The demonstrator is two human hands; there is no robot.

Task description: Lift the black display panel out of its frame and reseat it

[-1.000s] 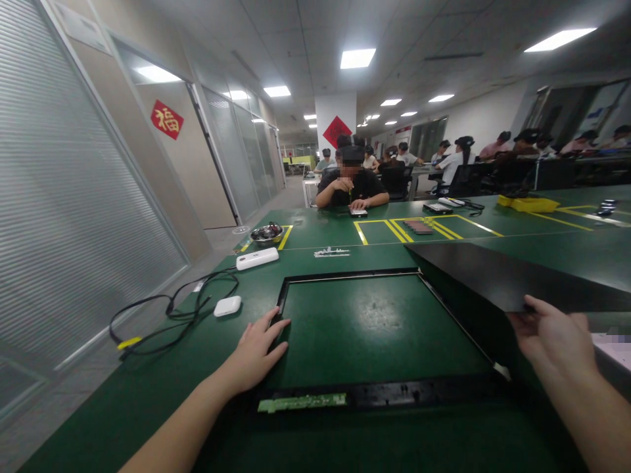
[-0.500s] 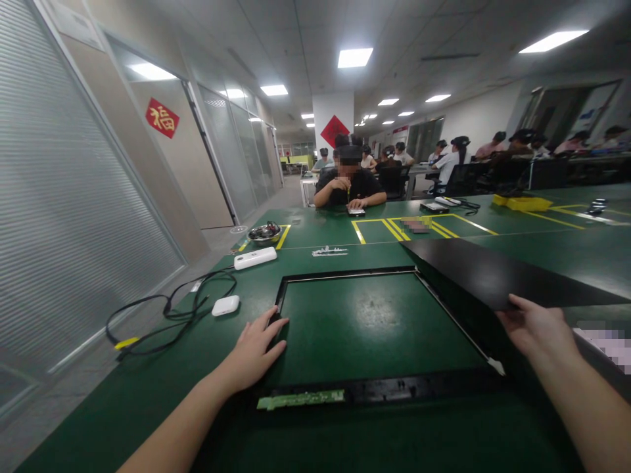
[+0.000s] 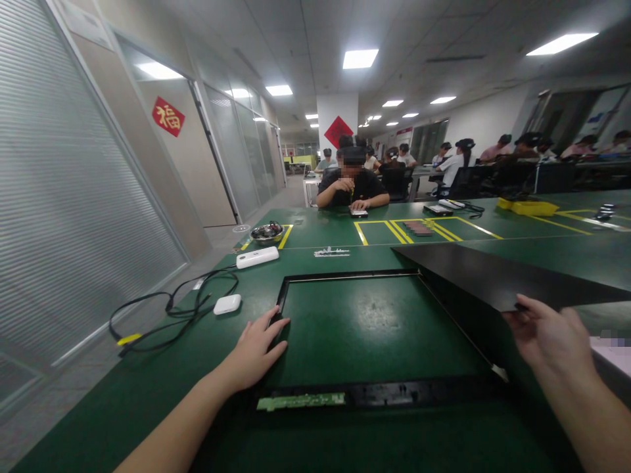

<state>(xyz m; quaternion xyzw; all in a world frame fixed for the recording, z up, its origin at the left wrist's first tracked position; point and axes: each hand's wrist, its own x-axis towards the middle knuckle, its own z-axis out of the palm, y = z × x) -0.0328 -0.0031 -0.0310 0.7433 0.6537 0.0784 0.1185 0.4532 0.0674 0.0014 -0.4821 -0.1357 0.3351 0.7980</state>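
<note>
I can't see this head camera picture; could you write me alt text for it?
A person's right hand holds a dark flat panel tilted above a green table, while the left hand touches a black frame. A green circuit board lies along the frame's near side; across the table sits another person.

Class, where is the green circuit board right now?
In the head view, the green circuit board lies on the left part of the black frame's near bar, below the left hand.
</note>
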